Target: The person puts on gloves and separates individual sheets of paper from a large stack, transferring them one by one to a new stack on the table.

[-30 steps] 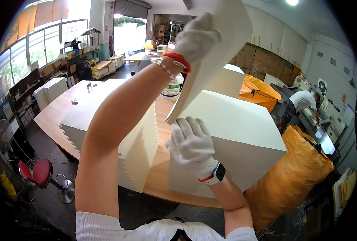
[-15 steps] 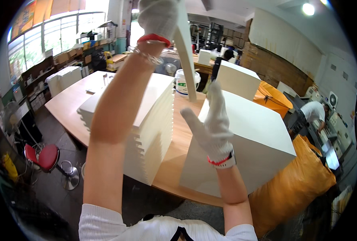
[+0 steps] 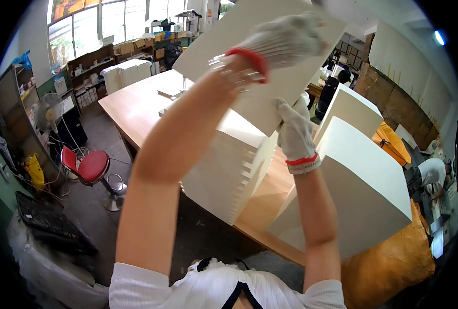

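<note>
A thick wad of white paper sheets [image 3: 252, 105] is raised at a tilt above the table, its broad face toward me. My right hand [image 3: 297, 131], in a white knitted glove, grips its lower corner, thumb on the near face. My left hand [image 3: 285, 44], gloved too, crosses in front of the upper part; motion smears its fingers, so their hold cannot be told. Below stands a tall paper stack [image 3: 218, 172] with staggered layers along its side. Right of it, beyond a strip of table, is a smoother tall stack [image 3: 363, 175].
The wooden table [image 3: 136, 100] carries another white stack [image 3: 352, 110] at the far right. Orange sacks [image 3: 393, 270] lie beside its right end. A red stool [image 3: 92, 165] and a fan [image 3: 49, 110] stand at left. One person [image 3: 429, 172] bends over at far right; another sits behind.
The wad has turned from edge-on to broad face toward me. My left hand has moved right and slightly down. My right hand, open before, has closed on the wad's corner. The view has swung left.
</note>
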Tool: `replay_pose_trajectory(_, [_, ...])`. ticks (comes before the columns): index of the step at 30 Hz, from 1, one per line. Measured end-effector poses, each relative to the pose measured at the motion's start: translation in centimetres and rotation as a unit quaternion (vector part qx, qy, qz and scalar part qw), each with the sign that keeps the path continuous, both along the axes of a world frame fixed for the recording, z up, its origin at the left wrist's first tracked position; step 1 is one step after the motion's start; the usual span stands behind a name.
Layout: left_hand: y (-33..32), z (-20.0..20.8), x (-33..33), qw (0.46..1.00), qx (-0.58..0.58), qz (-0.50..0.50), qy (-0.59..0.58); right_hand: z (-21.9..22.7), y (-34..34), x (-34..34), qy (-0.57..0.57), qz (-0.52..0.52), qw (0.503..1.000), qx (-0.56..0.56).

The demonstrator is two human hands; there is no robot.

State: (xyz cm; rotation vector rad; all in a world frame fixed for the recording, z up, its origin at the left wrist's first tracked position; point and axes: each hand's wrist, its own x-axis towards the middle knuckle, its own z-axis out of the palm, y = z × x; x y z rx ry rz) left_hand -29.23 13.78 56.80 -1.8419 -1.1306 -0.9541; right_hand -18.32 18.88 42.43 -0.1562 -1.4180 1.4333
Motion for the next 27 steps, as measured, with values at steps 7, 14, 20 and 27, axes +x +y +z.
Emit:
replay_pose_trajectory(7, [-7.5, -10.5, -18.2, 0.912, -0.245, 0.241, -0.226, -1.6, 5.2, 2.2, -0.374, -0.067, 0.923, -0.052])
replay_pose_trajectory(14, [-7.8, -19.7, -24.9, 0.825, -0.346, -0.106, -0.435, 0.1, 0.0, 3.5, -0.482, -0.181, 0.800, 0.308])
replay_pose_trajectory(20, [-6.9, -21.6, -24.1, 0.773, -0.335, -0.160, -0.514, -1.2, -4.8, 3.1, -0.481, -0.297, 0.755, 0.332])
replay_pose_trajectory(27, [-6.9, -23.3, -24.7, 0.829, -0.227, -0.102, -0.502, -2.6, -5.7, 2.2, -0.433, -0.345, 0.738, 0.385])
